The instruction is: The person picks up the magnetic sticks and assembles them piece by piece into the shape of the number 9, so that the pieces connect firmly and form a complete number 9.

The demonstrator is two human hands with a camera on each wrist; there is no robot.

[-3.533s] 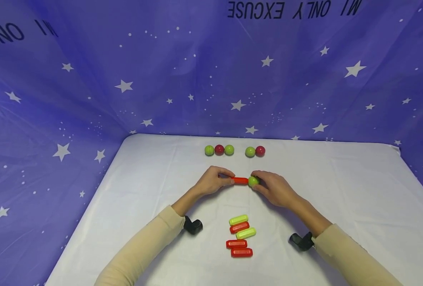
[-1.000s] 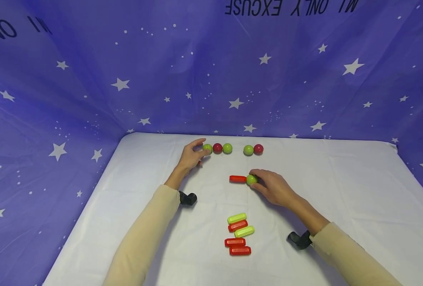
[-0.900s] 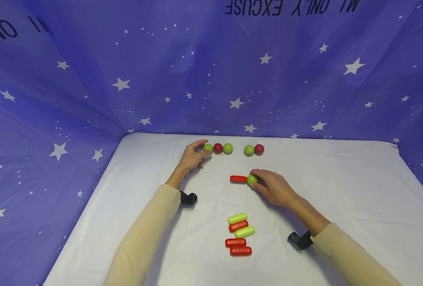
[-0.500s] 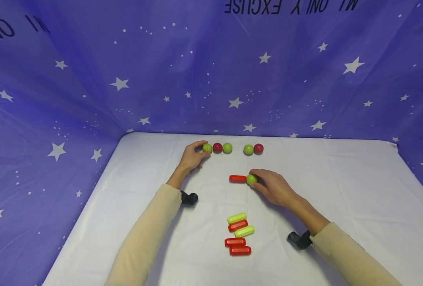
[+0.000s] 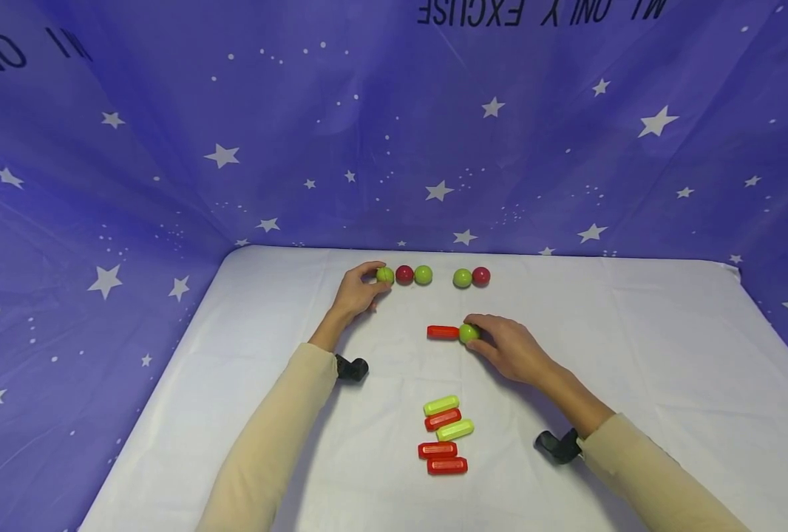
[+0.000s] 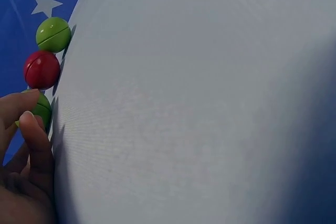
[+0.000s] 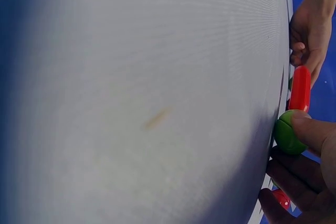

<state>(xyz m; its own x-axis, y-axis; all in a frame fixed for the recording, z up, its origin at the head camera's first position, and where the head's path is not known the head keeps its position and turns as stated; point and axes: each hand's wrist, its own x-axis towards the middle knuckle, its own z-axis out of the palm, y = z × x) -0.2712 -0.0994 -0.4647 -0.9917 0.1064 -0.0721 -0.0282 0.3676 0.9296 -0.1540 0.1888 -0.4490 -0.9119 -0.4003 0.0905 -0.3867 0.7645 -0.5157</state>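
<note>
Near the far edge of the white cloth-covered tabletop [image 5: 633, 332], the left hand [image 5: 357, 292] pinches a glossy green ball [image 5: 385, 275] beside a glossy red ball [image 5: 404, 275]. Farther from that edge, the right hand [image 5: 515, 348] grips a second green ball [image 5: 469, 334] touching one end of a red faceted stick [image 5: 443, 332].

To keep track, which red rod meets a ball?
The red rod farthest out, end against the green ball in the right hand; the other three red rods lie nearer, touching no ball.
</note>
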